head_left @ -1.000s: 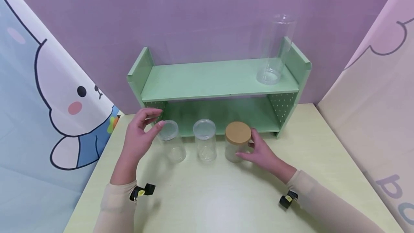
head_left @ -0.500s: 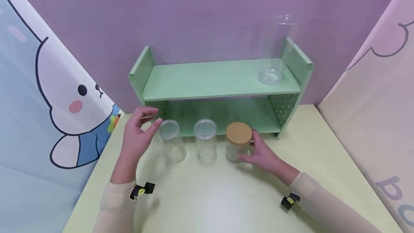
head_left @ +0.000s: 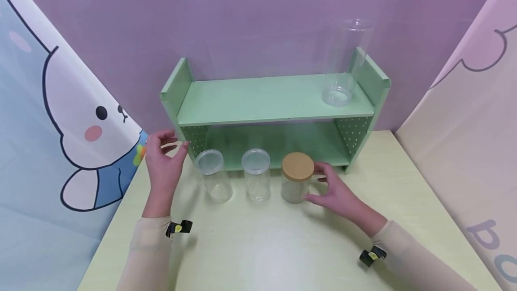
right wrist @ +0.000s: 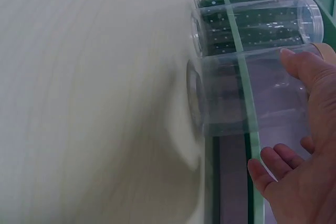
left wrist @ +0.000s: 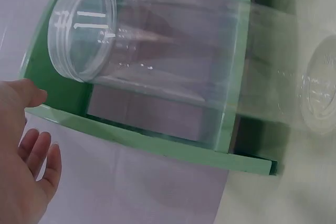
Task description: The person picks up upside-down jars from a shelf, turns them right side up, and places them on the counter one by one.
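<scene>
Three clear jars stand upright in a row on the table in front of the green shelf. The left jar (head_left: 214, 183) and the middle jar (head_left: 256, 181) have clear lids; a cork-coloured lid (head_left: 298, 166) tops the right jar (head_left: 294, 191). My left hand (head_left: 163, 165) hovers left of the left jar, thumb and fingers spread with a gap to it. My right hand (head_left: 338, 194) is beside the right jar, its thumb and fingers spread around nothing. Whether its thumb still touches the glass I cannot tell; in the right wrist view, the thumb (right wrist: 304, 64) overlaps the jar.
A green two-tier shelf (head_left: 250, 100) stands behind the jars, against a purple backdrop. One tall clear container (head_left: 337, 95) stands at the right end of its upper board. Printed cloths hang on both sides of the pale table (head_left: 258, 246).
My left hand has moved left, away from the left jar. My right hand has drawn back slightly to the right from the cork-lidded jar. The jars stand where they were.
</scene>
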Available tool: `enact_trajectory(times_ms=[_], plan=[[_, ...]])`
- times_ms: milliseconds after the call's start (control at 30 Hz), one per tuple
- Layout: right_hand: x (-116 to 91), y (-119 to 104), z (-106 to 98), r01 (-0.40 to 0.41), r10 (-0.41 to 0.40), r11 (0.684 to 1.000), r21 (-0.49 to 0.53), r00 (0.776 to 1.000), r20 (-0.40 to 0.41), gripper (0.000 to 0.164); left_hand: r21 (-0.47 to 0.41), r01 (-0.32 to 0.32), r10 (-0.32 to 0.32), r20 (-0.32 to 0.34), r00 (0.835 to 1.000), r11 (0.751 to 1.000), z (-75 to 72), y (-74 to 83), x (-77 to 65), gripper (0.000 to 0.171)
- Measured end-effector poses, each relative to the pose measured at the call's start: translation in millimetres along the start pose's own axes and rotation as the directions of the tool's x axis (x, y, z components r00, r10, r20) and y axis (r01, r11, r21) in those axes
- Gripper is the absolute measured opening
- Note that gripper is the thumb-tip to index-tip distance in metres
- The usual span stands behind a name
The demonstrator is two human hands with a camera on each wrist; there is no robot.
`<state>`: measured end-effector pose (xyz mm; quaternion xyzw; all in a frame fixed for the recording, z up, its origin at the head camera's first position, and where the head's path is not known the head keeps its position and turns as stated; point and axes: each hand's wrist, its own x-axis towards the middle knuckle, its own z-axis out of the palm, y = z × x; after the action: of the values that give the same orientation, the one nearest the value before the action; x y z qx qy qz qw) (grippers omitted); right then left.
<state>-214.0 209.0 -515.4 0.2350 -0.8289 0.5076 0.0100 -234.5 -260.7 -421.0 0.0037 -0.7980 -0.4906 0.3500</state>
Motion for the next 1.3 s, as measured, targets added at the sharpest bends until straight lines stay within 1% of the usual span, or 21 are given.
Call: enact_trajectory(times_ms=[233,433,567,667,700,767,800,867,967,1000,1067,1167,1200,1300], plan=[[-5.7,-6.0,-9.3,0.004,-0.005,1.000,-0.012,1.000,-0.023,0.094,0.003,-0.014,0.014,0.023,1.000,1.000,4.5,-6.4,8.4,0.047],[-9.2,-12.4,-16.1,0.019,-0.021,0.999,-0.048,0.999,-0.041,0.088,-0.028,0.007,-0.007,-0.004,1.000,1.000,9.7,-7.4,8.9,0.042],[-11.2,-18.9,-22.8,0.075,-0.081,0.994,-0.074,0.994,-0.073,0.080,-0.037,0.009,-0.010,-0.031,0.999,0.999,12.5,-8.6,7.7,0.038],[-10.8,-26.3,-30.7,0.145,-0.155,0.985,-0.093,0.982,-0.109,0.075,-0.041,0.015,-0.017,-0.046,0.999,0.999,13.8,-9.0,7.1,0.038],[-9.9,-29.3,-34.1,0.176,-0.190,0.978,-0.109,0.974,-0.124,0.072,-0.039,0.019,-0.021,-0.049,0.999,0.999,13.9,-9.1,6.9,0.038],[-6.5,-36.3,-41.9,0.242,-0.263,0.960,-0.138,0.951,-0.161,0.067,-0.037,0.024,-0.026,-0.049,0.998,0.999,13.4,-10.1,6.3,0.039],[-4.2,-40.9,-46.2,0.280,-0.306,0.947,-0.158,0.935,-0.181,0.064,-0.035,0.024,-0.026,-0.048,0.999,0.999,12.9,-11.0,6.1,0.039],[1.1,-52.0,-55.4,0.344,-0.385,0.918,-0.199,0.894,-0.228,0.058,-0.024,0.022,-0.023,-0.045,0.999,0.999,11.8,-12.4,5.4,0.038],[10.7,-71.1,-70.5,0.392,-0.454,0.887,-0.244,0.837,-0.306,0.050,-0.012,0.004,-0.004,-0.041,0.999,1.000,10.5,-13.9,5.2,0.038],[14.2,-77.3,-75.4,0.394,-0.464,0.882,-0.257,0.822,-0.330,0.049,-0.007,-0.002,0.002,-0.043,0.999,1.000,10.6,-14.1,5.6,0.038],[21.8,-87.8,-85.2,0.373,-0.463,0.882,-0.289,0.804,-0.373,0.048,0.003,-0.009,0.009,-0.045,0.999,1.000,10.7,-13.2,6.1,0.037],[35.6,-100.0,-96.1,0.329,-0.446,0.889,-0.318,0.779,-0.441,0.056,0.009,-0.020,0.020,-0.048,0.999,1.000,11.7,-13.5,6.7,0.037],[40.5,-103.5,-98.9,0.312,-0.436,0.893,-0.323,0.775,-0.458,0.059,0.008,-0.022,0.023,-0.049,0.999,1.000,12.3,-13.8,6.9,0.037],[55.9,-112.1,-104.6,0.274,-0.417,0.902,-0.332,0.748,-0.516,0.067,0.012,-0.030,0.030,-0.050,0.998,0.999,14.1,-14.6,6.9,0.037]])
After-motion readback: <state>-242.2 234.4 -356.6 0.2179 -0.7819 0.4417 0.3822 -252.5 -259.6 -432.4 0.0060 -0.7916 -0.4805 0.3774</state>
